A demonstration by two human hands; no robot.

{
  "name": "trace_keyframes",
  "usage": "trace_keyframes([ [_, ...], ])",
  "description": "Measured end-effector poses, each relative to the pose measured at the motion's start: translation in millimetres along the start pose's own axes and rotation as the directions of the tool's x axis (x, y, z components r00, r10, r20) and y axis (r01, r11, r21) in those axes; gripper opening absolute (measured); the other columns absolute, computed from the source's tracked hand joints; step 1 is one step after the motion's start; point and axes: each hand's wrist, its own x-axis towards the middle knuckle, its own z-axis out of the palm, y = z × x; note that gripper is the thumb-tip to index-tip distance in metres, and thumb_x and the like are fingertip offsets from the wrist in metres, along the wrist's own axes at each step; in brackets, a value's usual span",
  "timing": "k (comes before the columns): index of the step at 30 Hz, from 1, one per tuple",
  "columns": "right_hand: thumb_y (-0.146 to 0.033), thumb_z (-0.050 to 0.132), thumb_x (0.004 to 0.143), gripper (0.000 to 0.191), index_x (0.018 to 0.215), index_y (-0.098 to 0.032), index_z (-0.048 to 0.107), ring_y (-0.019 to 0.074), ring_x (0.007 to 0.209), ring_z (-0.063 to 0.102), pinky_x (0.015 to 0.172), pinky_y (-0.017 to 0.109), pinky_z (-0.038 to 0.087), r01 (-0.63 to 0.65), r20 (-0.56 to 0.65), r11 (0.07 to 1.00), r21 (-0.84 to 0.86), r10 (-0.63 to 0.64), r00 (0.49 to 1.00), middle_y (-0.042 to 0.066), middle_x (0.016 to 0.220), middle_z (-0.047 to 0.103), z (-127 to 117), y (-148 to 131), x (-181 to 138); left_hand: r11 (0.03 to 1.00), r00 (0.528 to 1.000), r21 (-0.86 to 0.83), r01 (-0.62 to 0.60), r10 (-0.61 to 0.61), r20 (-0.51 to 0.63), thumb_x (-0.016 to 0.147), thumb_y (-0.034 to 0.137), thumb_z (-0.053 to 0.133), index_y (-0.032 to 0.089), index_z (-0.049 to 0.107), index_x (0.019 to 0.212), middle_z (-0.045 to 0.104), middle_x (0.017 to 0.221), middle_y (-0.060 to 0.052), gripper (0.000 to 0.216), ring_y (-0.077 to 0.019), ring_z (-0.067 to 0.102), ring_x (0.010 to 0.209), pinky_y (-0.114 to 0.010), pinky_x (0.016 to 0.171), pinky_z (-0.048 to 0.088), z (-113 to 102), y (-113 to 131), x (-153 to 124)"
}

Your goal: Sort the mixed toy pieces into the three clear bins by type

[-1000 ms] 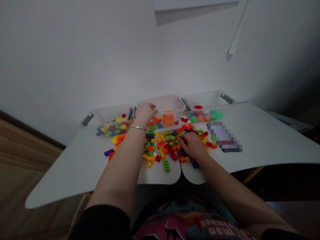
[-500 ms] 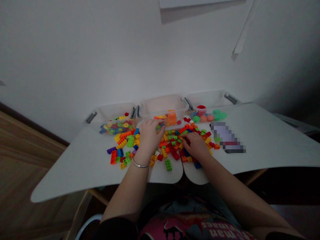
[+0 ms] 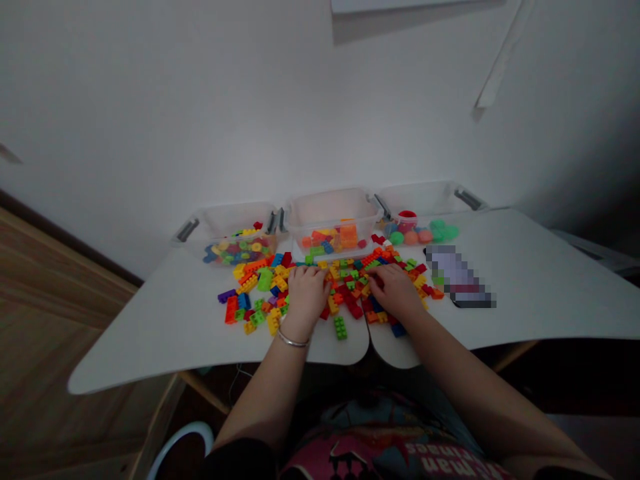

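A heap of small coloured plastic bricks (image 3: 345,280) lies spread over the middle of the white table (image 3: 165,333). My left hand (image 3: 306,293), with a thin bracelet at the wrist, rests knuckles-up on the heap's left half, fingers curled down among the bricks. Over the right half my right hand (image 3: 397,289) lies the same way, fingertips pressed into the bricks. What either hand's fingers hold is hidden. A green brick (image 3: 341,327) lies alone near the table's front edge between my wrists.
Three clear plastic bins stand along the wall: the left bin (image 3: 227,223) with mixed bricks, the middle bin (image 3: 334,213) with orange and other bricks, the right bin (image 3: 425,200) with round red and green pieces. A blurred flat object (image 3: 460,283) lies right of the heap.
My left hand has come back from the middle bin's rim to the heap near me. The right hand has stayed on the bricks. The view has shifted slightly.
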Motion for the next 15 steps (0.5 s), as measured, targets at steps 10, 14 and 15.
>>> trace_keyframes([
  [10,-0.022,0.050,0.089,0.021,0.097,-0.016,0.068,0.0253,0.091,0.061,0.087,0.040,0.049,0.013,0.006,1.000,-0.015,-0.013,1.000,0.010,0.093,0.071,0.4,0.8,0.7,0.997,0.997,-0.071,-0.013,0.008,-0.078,0.088,0.025,0.058,0.024,0.070,0.104,0.074,0.099,-0.006,0.020,-0.0273,0.062,0.100,-0.049,0.106,0.035,6.4,-4.3,-1.2],
  [14,-0.023,0.050,0.089,0.021,0.098,-0.017,0.068,0.0255,0.092,0.061,0.087,0.040,0.048,0.014,0.012,1.000,-0.017,-0.014,1.000,0.010,0.094,0.071,-0.1,0.2,0.6,0.995,0.993,-0.099,-0.023,0.012,-0.115,0.089,0.026,0.056,0.023,0.070,0.103,0.074,0.093,-0.007,0.021,-0.0268,0.065,0.097,-0.049,0.107,0.034,5.3,-2.8,-1.9],
  [15,-0.023,0.049,0.089,0.022,0.098,-0.017,0.068,0.0256,0.093,0.061,0.087,0.041,0.048,0.013,0.012,1.000,-0.017,-0.013,1.000,0.010,0.094,0.071,-0.2,0.1,0.5,0.994,0.992,-0.107,-0.025,0.011,-0.127,0.089,0.026,0.055,0.023,0.069,0.105,0.074,0.093,-0.007,0.022,-0.0264,0.065,0.096,-0.049,0.106,0.035,5.3,-2.7,-1.9],
])
